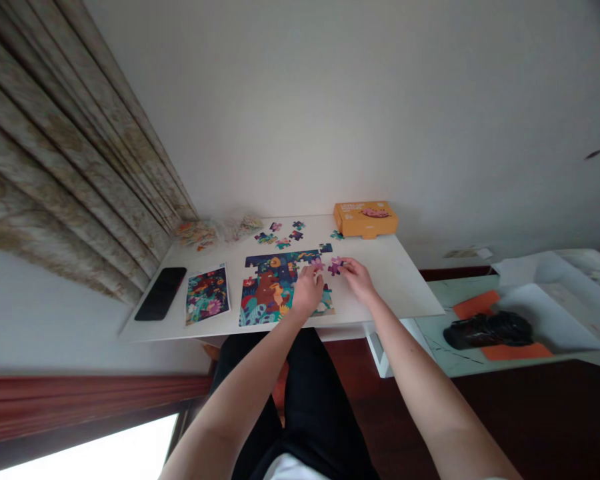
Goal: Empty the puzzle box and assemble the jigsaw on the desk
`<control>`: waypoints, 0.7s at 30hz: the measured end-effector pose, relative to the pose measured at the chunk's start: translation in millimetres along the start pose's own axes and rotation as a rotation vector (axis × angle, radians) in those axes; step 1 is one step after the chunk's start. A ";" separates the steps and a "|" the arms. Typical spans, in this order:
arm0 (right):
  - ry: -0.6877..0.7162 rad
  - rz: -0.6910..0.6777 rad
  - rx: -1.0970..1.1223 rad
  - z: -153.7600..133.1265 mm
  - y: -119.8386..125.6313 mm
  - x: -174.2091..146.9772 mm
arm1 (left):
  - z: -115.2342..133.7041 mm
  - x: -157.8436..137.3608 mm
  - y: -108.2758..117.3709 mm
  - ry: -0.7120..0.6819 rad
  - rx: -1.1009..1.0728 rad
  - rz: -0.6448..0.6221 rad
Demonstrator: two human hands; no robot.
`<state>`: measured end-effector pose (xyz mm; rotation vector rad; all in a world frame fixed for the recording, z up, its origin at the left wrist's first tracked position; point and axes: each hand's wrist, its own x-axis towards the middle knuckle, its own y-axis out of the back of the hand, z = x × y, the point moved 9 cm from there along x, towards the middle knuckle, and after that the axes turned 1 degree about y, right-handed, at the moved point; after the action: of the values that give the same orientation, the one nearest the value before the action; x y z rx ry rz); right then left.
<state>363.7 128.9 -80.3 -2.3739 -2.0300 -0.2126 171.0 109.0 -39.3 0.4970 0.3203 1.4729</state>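
A partly joined jigsaw puzzle (267,290) with a brown bear on it lies flat near the table's front edge. Over its right part is my left hand (307,290), fingers pinched at a pink puzzle piece (317,265). My right hand (359,279) is just right of the puzzle and grips a purple puzzle piece (335,266) between thumb and fingers. The two pieces are close to each other. Behind them a dark blue puzzle piece (325,247) lies by the puzzle's upper right corner. My left hand covers some of the puzzle's right side.
Several loose puzzle pieces (283,243) lie toward the wall, beside clear bags (230,230) of more pieces. An orange box (366,220) stands at the back right. A picture card (207,295) and a black phone (161,293) lie on the left of the white table (395,293).
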 end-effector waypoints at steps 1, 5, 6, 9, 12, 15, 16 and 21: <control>0.010 0.028 -0.021 1.4 2.2 1.3 | 7.3 -1.7 3.1 -0.101 0.177 -0.016; 0.039 0.055 -0.137 5.8 1.1 4.7 | 16.4 -15.0 -3.7 -0.341 0.587 -0.115; 0.046 0.051 -0.162 5.7 -0.2 4.9 | 15.5 -17.4 -6.2 -0.361 0.627 -0.131; 0.069 0.034 -0.224 2.6 -3.2 4.1 | 10.8 -19.6 -11.2 -0.361 0.674 -0.160; 0.061 0.013 -0.270 0.6 -5.7 2.2 | 8.2 -18.9 -13.4 -0.355 0.666 -0.182; 0.036 0.014 -0.291 0.3 -6.4 0.6 | 7.4 -18.1 -12.2 -0.352 0.638 -0.182; 0.031 0.016 -0.297 0.0 -6.5 0.2 | 7.2 -18.0 -11.6 -0.350 0.630 -0.179; 0.008 0.000 -0.320 -0.7 -6.6 -0.7 | 5.6 -16.8 -10.2 -0.346 0.601 -0.178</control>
<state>357.0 129.2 -80.2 -2.5388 -2.1335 -0.5882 181.2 91.4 -41.1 1.1588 0.5174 1.0766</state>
